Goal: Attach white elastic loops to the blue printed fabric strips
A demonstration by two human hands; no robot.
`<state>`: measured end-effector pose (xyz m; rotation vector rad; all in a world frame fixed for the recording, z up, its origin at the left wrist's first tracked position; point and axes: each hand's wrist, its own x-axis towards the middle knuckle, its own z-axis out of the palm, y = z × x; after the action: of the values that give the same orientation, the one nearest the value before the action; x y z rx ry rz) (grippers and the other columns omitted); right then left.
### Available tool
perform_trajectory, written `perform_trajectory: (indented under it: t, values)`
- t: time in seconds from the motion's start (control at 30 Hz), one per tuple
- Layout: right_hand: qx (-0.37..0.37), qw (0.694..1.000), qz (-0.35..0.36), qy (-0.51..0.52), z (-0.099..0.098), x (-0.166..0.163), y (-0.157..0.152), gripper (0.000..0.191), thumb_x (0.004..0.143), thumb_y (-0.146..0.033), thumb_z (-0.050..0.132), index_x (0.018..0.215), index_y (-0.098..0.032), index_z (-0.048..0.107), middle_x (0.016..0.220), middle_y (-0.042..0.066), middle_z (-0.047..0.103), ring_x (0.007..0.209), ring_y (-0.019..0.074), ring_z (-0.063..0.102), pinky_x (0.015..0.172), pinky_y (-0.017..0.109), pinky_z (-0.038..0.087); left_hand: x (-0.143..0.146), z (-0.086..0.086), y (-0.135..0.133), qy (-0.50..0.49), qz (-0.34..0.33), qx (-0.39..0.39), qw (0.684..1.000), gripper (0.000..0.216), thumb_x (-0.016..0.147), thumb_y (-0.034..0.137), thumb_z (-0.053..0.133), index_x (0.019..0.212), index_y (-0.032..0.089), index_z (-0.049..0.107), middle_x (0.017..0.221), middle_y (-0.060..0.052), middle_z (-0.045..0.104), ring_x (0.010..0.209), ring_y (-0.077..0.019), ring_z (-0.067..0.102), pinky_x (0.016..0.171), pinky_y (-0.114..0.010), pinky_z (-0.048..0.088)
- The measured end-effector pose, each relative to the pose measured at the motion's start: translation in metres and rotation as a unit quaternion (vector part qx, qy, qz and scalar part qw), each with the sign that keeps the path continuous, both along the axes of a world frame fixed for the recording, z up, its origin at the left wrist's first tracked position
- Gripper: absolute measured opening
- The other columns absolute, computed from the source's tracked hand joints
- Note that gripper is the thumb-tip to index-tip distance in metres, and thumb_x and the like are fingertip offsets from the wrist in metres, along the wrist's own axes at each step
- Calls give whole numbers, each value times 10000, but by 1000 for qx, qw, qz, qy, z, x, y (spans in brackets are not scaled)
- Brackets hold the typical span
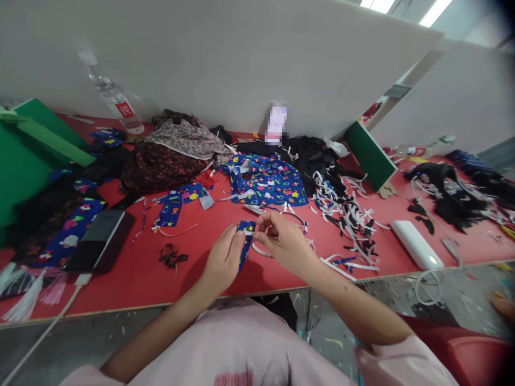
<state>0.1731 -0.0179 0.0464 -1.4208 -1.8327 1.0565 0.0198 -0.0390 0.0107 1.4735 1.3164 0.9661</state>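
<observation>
A small strip of blue printed fabric (243, 256) is held up over the front of the red table. My left hand (226, 256) pinches it between thumb and fingers from the left. On its right, my right hand (281, 239) has its fingers pinched at the upper edge, by a white band on the cloth. Just behind the hands lies a pair of scissors (295, 217), partly hidden by my right hand. A larger blue printed cloth (267, 179) is spread beyond them.
White and black trimmings (358, 236) are heaped at the right, near a white power bank (416, 244). To the left stand a black box-like device (100, 241) with a cable and a water bottle (116, 102). A phone (276, 123) leans on the back partition.
</observation>
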Motion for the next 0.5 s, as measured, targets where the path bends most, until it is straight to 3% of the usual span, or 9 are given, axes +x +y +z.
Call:
perform_trajectory:
  t: [0.17, 0.3, 0.5]
  values:
    - [13, 1000, -9, -23, -2, 1, 1, 243, 793, -248, 573, 1018, -184, 508, 837, 4, 587, 582, 87, 494, 545, 221, 382, 1, -2, -1, 20, 12, 29, 999, 268, 911, 370, 310, 793, 197, 477, 682, -8, 540, 631, -159, 551, 603, -268, 426]
    - [30, 998, 15, -58, -4, 1, 3, 89, 811, -256, 542, 800, -172, 571, 711, -12, 575, 564, 87, 473, 527, 210, 348, 1, -5, -1, 28, 42, 28, 998, 229, 893, 381, 353, 822, 207, 483, 690, 0, 552, 638, -162, 548, 580, -259, 408]
    - [55, 993, 37, -103, 1, 0, 7, 141, 802, -235, 530, 682, -167, 558, 601, -32, 516, 541, 88, 426, 489, 203, 285, -5, -4, 10, -18, -22, -15, 999, 277, 851, 455, 442, 834, 189, 516, 652, 28, 514, 589, -136, 494, 533, -231, 372]
